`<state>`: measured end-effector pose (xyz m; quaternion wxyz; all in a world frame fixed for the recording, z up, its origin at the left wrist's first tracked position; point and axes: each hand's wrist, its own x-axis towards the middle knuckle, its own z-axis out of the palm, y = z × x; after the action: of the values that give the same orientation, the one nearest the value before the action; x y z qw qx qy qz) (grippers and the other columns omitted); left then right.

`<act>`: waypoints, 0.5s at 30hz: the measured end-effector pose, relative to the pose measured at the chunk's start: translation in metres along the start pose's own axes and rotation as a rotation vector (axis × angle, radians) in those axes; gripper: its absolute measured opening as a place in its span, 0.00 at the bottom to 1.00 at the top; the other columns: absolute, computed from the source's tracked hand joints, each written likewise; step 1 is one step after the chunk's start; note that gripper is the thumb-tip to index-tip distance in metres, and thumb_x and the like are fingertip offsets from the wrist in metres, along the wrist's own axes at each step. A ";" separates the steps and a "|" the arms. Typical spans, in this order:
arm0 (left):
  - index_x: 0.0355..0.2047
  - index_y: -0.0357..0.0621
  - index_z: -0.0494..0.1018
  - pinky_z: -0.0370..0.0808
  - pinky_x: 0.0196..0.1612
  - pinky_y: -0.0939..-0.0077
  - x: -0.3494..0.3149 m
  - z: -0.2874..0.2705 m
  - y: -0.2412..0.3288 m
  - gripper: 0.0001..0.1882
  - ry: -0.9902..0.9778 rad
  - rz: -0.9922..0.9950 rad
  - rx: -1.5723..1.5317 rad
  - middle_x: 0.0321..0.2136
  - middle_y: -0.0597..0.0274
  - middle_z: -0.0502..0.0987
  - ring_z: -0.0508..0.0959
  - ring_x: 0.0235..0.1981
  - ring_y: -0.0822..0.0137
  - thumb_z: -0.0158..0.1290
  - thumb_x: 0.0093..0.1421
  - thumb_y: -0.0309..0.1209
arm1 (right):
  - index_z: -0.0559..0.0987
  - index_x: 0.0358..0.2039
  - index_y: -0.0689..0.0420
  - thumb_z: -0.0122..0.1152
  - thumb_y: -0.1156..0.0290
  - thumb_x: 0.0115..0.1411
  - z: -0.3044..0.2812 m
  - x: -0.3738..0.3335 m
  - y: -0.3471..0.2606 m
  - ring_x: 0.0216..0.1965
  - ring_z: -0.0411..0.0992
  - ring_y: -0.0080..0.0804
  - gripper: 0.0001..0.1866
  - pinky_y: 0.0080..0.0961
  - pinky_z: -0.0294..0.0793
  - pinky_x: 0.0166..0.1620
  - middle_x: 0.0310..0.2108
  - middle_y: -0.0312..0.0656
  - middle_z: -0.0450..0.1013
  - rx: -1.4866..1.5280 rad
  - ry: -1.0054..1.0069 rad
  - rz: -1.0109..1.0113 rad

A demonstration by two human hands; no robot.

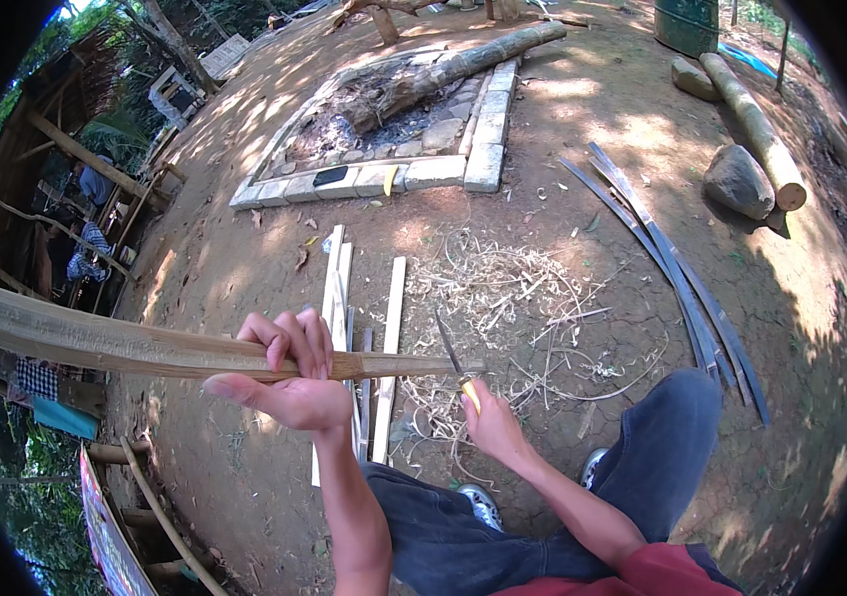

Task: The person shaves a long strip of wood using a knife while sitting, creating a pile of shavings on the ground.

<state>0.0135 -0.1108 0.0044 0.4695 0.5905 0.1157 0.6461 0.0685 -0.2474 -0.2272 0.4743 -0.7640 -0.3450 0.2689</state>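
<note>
Across the left half of the view runs a long pale bamboo slat [136, 343], wide at the far left and narrowing to a thin end on the right. My left hand [299, 372] is closed round it, fingers curled over the top and the thumb stretched along below. My right hand [493, 422] grips a knife [450, 348] by its yellow handle. The slim dark blade points up and away, next to the slat's thin end; whether it touches the wood I cannot tell. Curly shavings [493, 283] lie on the ground beyond and around the knife.
Pale strips [391, 338] lie on the dirt under the slat. Dark strips [687, 288] fan out at the right. Ahead, a stone-edged fire pit [433, 174] bears a log [473, 58] and a dark phone-like slab [330, 176]. A boulder [738, 183] sits beside a pole [756, 129]. People are in a shelter far left.
</note>
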 end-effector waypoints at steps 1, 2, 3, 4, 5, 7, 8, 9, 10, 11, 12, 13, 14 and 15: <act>0.19 0.52 0.50 0.46 0.09 0.87 -0.002 0.001 0.002 0.34 -0.005 -0.003 -0.002 0.06 0.72 0.49 0.47 0.07 0.79 0.24 0.61 0.69 | 0.66 0.46 0.65 0.48 0.70 0.65 -0.003 -0.005 -0.016 0.27 0.73 0.65 0.14 0.52 0.70 0.30 0.22 0.64 0.72 0.028 -0.012 -0.004; 0.19 0.52 0.50 0.47 0.09 0.87 -0.003 0.001 0.002 0.34 -0.009 -0.006 -0.004 0.06 0.72 0.49 0.47 0.07 0.79 0.24 0.61 0.69 | 0.64 0.50 0.65 0.47 0.69 0.66 -0.004 -0.009 -0.026 0.25 0.73 0.65 0.16 0.52 0.70 0.26 0.19 0.64 0.71 0.022 0.023 -0.059; 0.19 0.52 0.50 0.47 0.09 0.87 -0.003 0.002 0.003 0.34 -0.008 -0.011 -0.010 0.06 0.72 0.49 0.47 0.07 0.79 0.24 0.61 0.69 | 0.64 0.50 0.65 0.47 0.69 0.66 -0.005 -0.008 -0.028 0.24 0.73 0.64 0.16 0.52 0.69 0.26 0.18 0.64 0.71 0.033 0.007 -0.052; 0.19 0.52 0.50 0.47 0.09 0.86 -0.003 0.003 0.003 0.34 -0.007 -0.015 -0.016 0.06 0.72 0.49 0.46 0.07 0.79 0.24 0.61 0.69 | 0.63 0.50 0.65 0.47 0.69 0.66 -0.006 -0.007 -0.029 0.24 0.73 0.64 0.16 0.52 0.69 0.26 0.18 0.63 0.71 0.043 -0.010 -0.045; 0.19 0.52 0.50 0.47 0.09 0.86 -0.003 0.003 0.003 0.34 -0.006 -0.018 -0.021 0.06 0.72 0.49 0.46 0.07 0.78 0.25 0.61 0.69 | 0.63 0.51 0.64 0.47 0.69 0.66 -0.006 -0.006 -0.029 0.24 0.73 0.63 0.16 0.52 0.69 0.25 0.18 0.63 0.71 0.054 -0.027 -0.038; 0.19 0.52 0.50 0.46 0.10 0.86 -0.004 0.002 0.001 0.34 -0.011 -0.020 -0.030 0.06 0.72 0.49 0.46 0.07 0.78 0.25 0.60 0.69 | 0.63 0.51 0.64 0.47 0.69 0.66 -0.004 -0.008 -0.018 0.23 0.73 0.62 0.16 0.51 0.69 0.25 0.17 0.62 0.71 0.055 0.015 -0.085; 0.18 0.52 0.50 0.46 0.10 0.86 -0.004 0.002 0.000 0.34 -0.013 -0.021 -0.035 0.06 0.72 0.50 0.47 0.07 0.78 0.25 0.60 0.70 | 0.63 0.50 0.64 0.47 0.68 0.66 -0.003 -0.007 -0.014 0.23 0.73 0.62 0.16 0.51 0.69 0.25 0.16 0.62 0.70 0.055 0.036 -0.109; 0.18 0.52 0.50 0.46 0.10 0.87 -0.003 0.000 0.000 0.34 -0.012 -0.021 -0.035 0.06 0.72 0.49 0.47 0.07 0.79 0.25 0.60 0.70 | 0.63 0.50 0.64 0.47 0.68 0.66 -0.003 -0.008 -0.018 0.23 0.73 0.62 0.16 0.51 0.69 0.25 0.16 0.61 0.70 0.063 0.025 -0.102; 0.18 0.52 0.50 0.46 0.10 0.87 -0.002 -0.001 0.001 0.34 -0.011 -0.021 -0.035 0.06 0.72 0.49 0.46 0.07 0.79 0.25 0.60 0.70 | 0.64 0.50 0.64 0.47 0.68 0.66 -0.005 -0.011 -0.024 0.23 0.73 0.62 0.16 0.51 0.69 0.24 0.16 0.61 0.70 0.071 0.014 -0.095; 0.18 0.52 0.50 0.46 0.10 0.87 -0.001 -0.003 0.002 0.34 -0.011 -0.021 -0.035 0.06 0.72 0.49 0.46 0.07 0.79 0.26 0.60 0.70 | 0.64 0.49 0.64 0.47 0.68 0.66 -0.005 -0.013 -0.029 0.23 0.73 0.62 0.15 0.51 0.69 0.24 0.16 0.61 0.70 0.079 0.003 -0.088; 0.18 0.52 0.50 0.46 0.10 0.87 -0.001 -0.003 0.002 0.34 -0.008 -0.025 -0.034 0.06 0.72 0.49 0.46 0.07 0.79 0.26 0.60 0.70 | 0.64 0.49 0.63 0.47 0.68 0.66 -0.004 -0.013 -0.031 0.23 0.73 0.62 0.15 0.51 0.69 0.24 0.17 0.61 0.71 0.068 0.011 -0.086; 0.18 0.52 0.50 0.46 0.10 0.87 -0.002 -0.003 0.002 0.34 -0.006 -0.029 -0.033 0.06 0.72 0.49 0.46 0.07 0.79 0.26 0.60 0.70 | 0.64 0.49 0.62 0.47 0.68 0.66 -0.003 -0.014 -0.033 0.23 0.73 0.62 0.15 0.51 0.69 0.24 0.17 0.60 0.71 0.058 0.019 -0.084; 0.18 0.52 0.50 0.46 0.10 0.87 -0.002 -0.004 0.002 0.34 -0.003 -0.033 -0.031 0.06 0.72 0.49 0.46 0.07 0.79 0.26 0.60 0.70 | 0.64 0.49 0.61 0.47 0.68 0.66 -0.001 -0.014 -0.033 0.23 0.73 0.62 0.14 0.51 0.69 0.24 0.17 0.60 0.71 0.048 0.026 -0.082; 0.18 0.52 0.50 0.46 0.10 0.87 -0.001 -0.003 0.002 0.34 0.007 -0.022 -0.026 0.06 0.72 0.49 0.46 0.07 0.79 0.26 0.60 0.70 | 0.63 0.49 0.59 0.47 0.68 0.66 0.005 -0.010 -0.020 0.24 0.73 0.62 0.14 0.52 0.69 0.25 0.17 0.60 0.71 -0.007 0.019 -0.032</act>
<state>0.0096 -0.1116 0.0040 0.4838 0.5806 0.1155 0.6445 0.0532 -0.2463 -0.2104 0.4794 -0.7624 -0.3536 0.2526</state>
